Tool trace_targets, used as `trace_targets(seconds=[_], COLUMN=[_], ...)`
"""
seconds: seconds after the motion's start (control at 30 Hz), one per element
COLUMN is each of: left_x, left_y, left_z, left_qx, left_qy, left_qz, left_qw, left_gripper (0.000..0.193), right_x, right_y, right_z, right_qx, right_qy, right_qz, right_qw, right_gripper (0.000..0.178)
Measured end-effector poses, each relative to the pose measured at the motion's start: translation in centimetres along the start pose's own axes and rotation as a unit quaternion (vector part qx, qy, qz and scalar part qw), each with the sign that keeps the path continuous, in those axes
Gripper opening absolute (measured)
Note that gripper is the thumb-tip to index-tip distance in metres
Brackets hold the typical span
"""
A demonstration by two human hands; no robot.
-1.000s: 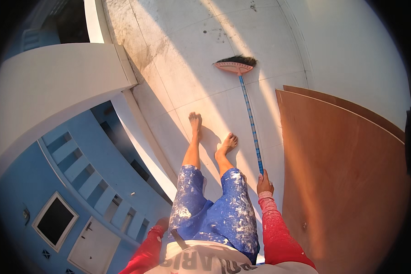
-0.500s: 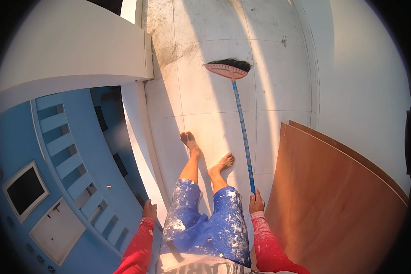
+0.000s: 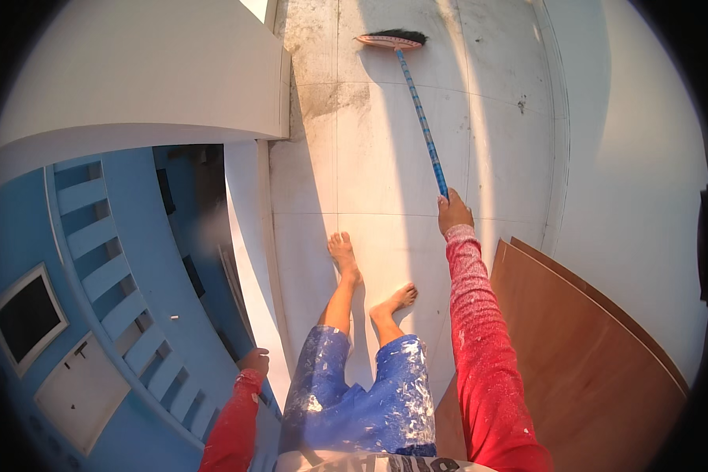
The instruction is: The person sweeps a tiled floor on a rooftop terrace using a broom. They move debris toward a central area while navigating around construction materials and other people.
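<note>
Reaching out in front, the right hand (image 3: 455,214) had pushed the broom (image 3: 421,118) farther away. Half a second before, that arm was bent close to the body, but now its red sleeve (image 3: 492,354) was stretched out long. The fingers were wrapped around the top end of the blue handle.

The pink broom head (image 3: 387,41) showed past the floor line (image 3: 370,83), and it had been on the near side of it. It was up near the dark stains (image 3: 346,98), a bit beyond them. That likely meant the sweeping had gotten to a dirtier part of the floor. I could not tell if the black bristles (image 3: 405,35) touched down.

The left hand (image 3: 255,360) hung low by the left side, as before. It held nothing that I could see, and I could not tell if its fingers were spread or curled.
</note>
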State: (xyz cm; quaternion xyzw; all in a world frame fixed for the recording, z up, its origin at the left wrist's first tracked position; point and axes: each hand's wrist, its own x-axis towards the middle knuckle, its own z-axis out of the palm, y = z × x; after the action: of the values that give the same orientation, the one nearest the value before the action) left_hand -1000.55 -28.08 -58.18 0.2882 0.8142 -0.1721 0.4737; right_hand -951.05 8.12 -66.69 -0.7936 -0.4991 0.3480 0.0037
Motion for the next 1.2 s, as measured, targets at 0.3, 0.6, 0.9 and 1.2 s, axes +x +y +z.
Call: trace_targets(seconds=[0.3, 0.6, 0.9, 1.2], left_x=[-2.3, -1.0, 2.9, 0.4], left_y=[-3.8, 2.0, 12.1, 14.7], left_z=[-1.4, 3.6, -0.3, 2.1], left_qx=[-0.05, -0.026, -0.306, -0.331], left_qy=[0.084, -0.025, -0.042, -0.067], left_qz=[-0.081, -0.149, -0.002, -0.022], left_qw=[0.992, 0.988, 0.951, 0.941], left_gripper=[0.035, 0.046, 0.029, 0.03], right_x=[-33.0, -15.3, -20.1, -25.7], right_y=[7.9, -3.0, -11.4, -7.4], right_z=[-1.9, 2.8, 1.6, 8.5], right_qx=[0.042, -0.082, 0.126, 0.028], right_qy=[-0.08, -0.123, -0.079, -0.175], right_qz=[0.099, 0.054, 0.03, 0.093], right_qw=[0.991, 0.988, 0.988, 0.98], right_gripper=[0.042, 0.041, 0.049, 0.05])
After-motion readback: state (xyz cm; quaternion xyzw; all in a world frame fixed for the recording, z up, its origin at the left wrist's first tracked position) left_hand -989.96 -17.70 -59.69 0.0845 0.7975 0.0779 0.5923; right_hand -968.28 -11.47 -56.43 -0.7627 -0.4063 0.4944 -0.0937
